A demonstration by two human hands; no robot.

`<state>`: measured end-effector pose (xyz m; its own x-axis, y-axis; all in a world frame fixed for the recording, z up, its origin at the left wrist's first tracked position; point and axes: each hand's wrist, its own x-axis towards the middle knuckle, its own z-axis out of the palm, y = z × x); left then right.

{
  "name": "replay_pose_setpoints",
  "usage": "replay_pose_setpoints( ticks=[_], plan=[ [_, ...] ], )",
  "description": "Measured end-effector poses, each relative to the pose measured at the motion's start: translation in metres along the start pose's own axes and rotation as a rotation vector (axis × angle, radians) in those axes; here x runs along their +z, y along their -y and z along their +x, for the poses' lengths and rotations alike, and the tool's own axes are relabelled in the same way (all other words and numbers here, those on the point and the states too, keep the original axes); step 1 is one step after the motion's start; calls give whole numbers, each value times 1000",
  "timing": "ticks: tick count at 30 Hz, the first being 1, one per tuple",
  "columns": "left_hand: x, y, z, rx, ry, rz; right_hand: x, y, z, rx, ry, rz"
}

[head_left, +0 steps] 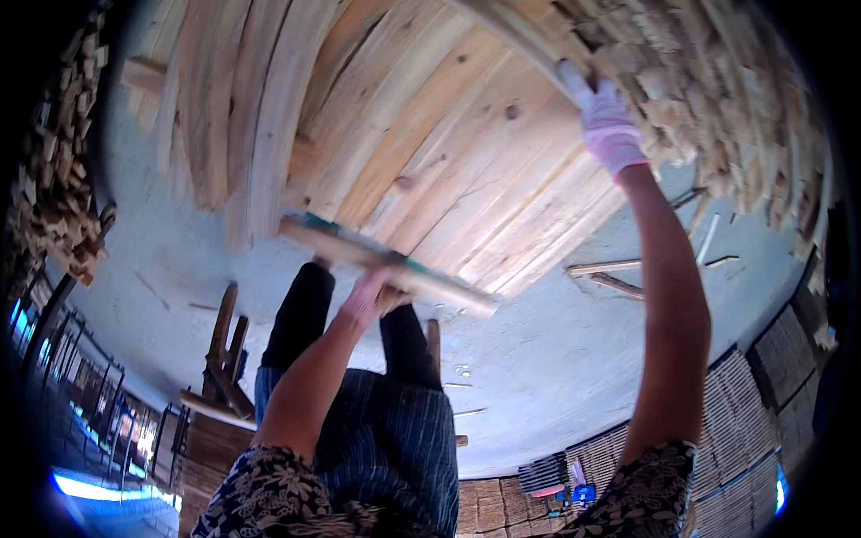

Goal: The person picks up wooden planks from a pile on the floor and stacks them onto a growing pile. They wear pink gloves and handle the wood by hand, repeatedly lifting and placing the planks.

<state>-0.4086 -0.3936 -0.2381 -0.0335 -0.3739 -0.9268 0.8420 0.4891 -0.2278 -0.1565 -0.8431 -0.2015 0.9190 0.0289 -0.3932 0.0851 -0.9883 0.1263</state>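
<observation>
Pale wooden boards [475,152], some with knots, lie side by side in front of me. A narrow wooden batten [439,285] runs across their near ends, with a green strip along part of its edge. My left hand [368,291] is closed round this batten near its middle; its fingers are blurred and partly hidden. My right hand [613,121], in a white and pink glove, reaches to the far right corner of the boards. Its fingers are stretched apart against a second long batten [516,40] across the far ends.
Loose boards [242,108] lie at the left of the joined ones. Wood pieces are piled high at the right [717,90] and far left [67,170]. Offcuts [619,285] litter the grey floor. A wooden stool [224,368] stands at my left; stacked slats [735,403] line the lower right.
</observation>
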Motion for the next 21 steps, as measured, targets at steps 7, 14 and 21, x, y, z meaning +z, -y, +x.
replay_pose_setpoints(
  ticks=[7,14,21],
  plan=[
    [28,6,-17,-37,149,-16,-45,16,1,111,198,-217],
    [34,78,-125,-122,278,-173,-68,206,-250,-375,954,958],
    [66,29,-128,459,11,1359,-47,235,-287,-35,298,656]
  ],
)
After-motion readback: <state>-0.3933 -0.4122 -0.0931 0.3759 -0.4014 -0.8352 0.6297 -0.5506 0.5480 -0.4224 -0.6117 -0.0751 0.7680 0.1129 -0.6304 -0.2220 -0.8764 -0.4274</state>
